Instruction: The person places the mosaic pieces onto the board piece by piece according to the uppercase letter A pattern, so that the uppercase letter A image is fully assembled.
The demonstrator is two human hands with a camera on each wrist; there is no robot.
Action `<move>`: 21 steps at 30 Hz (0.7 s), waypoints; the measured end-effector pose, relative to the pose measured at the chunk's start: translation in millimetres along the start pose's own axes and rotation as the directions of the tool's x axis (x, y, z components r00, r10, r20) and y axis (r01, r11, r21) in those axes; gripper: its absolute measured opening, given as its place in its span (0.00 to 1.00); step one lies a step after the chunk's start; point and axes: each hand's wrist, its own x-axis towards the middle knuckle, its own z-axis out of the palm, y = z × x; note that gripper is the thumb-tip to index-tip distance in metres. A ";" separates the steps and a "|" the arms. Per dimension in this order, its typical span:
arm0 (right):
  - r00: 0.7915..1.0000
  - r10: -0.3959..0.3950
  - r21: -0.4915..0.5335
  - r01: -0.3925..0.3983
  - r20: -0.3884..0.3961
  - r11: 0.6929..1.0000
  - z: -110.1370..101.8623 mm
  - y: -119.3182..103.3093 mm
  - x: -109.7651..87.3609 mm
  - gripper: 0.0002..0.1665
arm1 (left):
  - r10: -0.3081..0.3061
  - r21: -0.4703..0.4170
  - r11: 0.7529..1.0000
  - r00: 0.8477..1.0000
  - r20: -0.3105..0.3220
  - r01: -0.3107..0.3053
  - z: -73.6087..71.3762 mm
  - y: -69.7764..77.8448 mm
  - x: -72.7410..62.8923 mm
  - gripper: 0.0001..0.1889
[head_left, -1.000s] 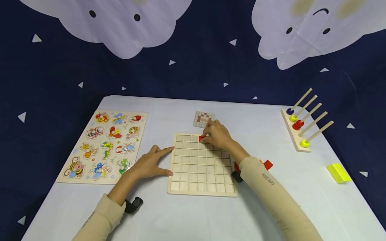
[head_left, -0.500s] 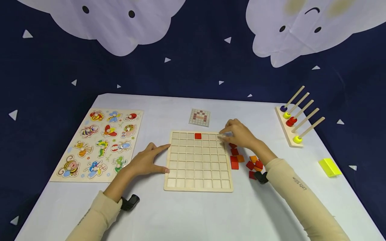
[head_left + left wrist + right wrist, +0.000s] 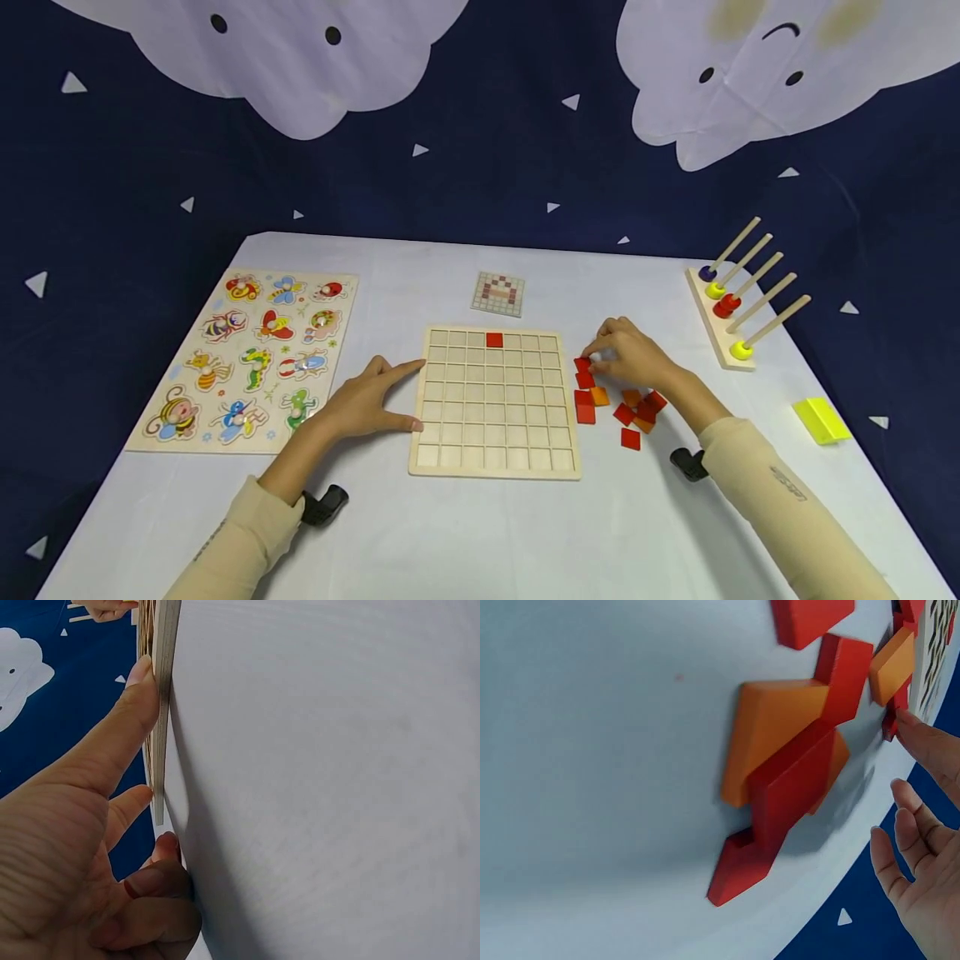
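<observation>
My left hand [image 3: 367,400] steadies the wooden grid board [image 3: 495,477] at its left side. Its thumb and index finger are spread apart and press that edge; in the left wrist view the hand [image 3: 97,802] has its other fingers bent below. My right hand [image 3: 630,354] is just right of the board, thumb and index fingertips at a small red square tile [image 3: 582,364] that lies on the table. In the right wrist view the thumb reaches that tile while the other fingers hang loose. A second red tile [image 3: 494,340] sits in the board's top row.
Several red and orange tiles [image 3: 631,438] lie right of the board. A pattern card [image 3: 498,294] is behind it. An insect puzzle [image 3: 247,367] lies at left, a peg stand with rings [image 3: 718,321] and a yellow block [image 3: 821,418] at right.
My right hand let go of the red tile in the board's top row, then moved right and toward me to the loose tiles. The left hand stays at the board's edge.
</observation>
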 end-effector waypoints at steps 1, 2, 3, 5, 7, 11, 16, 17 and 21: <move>1.000 0.002 0.001 -0.002 -0.002 1.000 0.4 1.0 -0.4 0.12 | 0.001 0.001 1.000 1.000 0.000 -0.001 -0.1 -0.1 0.1 0.51; 1.000 0.002 0.004 -0.002 -0.006 1.000 0.9 1.9 -0.8 0.12 | 0.002 0.000 1.000 1.000 -0.001 -0.002 -0.2 0.1 0.0 0.50; 1.000 -0.001 0.007 0.001 -0.012 1.000 1.7 3.1 -0.7 0.12 | 0.000 0.000 1.000 1.000 -0.001 0.000 -0.3 0.3 0.0 0.50; 1.000 -0.001 0.012 0.001 -0.025 1.000 2.7 4.5 -1.5 0.12 | 0.000 -0.001 1.000 1.000 -0.002 0.000 -0.3 0.8 -0.3 0.50; 0.999 0.000 0.015 0.001 -0.039 1.000 3.7 5.7 -3.1 0.12 | 0.003 -0.003 1.000 1.000 -0.002 -0.003 0.2 1.3 -0.3 0.50; 0.998 0.009 0.014 -0.008 -0.058 1.000 6.6 8.4 -7.8 0.14 | 0.006 0.000 1.000 1.000 -0.002 -0.006 0.6 1.6 -0.3 0.50; 0.997 -0.009 0.007 0.009 -0.083 1.000 12.0 10.4 -9.9 0.15 | -0.006 0.011 1.000 1.000 -0.010 0.006 0.1 0.8 -1.2 0.51; 0.996 -0.018 0.004 0.018 -0.089 1.000 12.7 10.3 -9.8 0.14 | -0.005 0.012 1.000 1.000 -0.011 0.005 0.0 0.5 -1.3 0.51; 0.994 -0.047 -0.008 0.047 -0.096 0.999 13.9 10.2 -7.6 0.14 | -0.004 0.008 1.000 1.000 -0.011 0.004 0.4 0.2 -0.9 0.50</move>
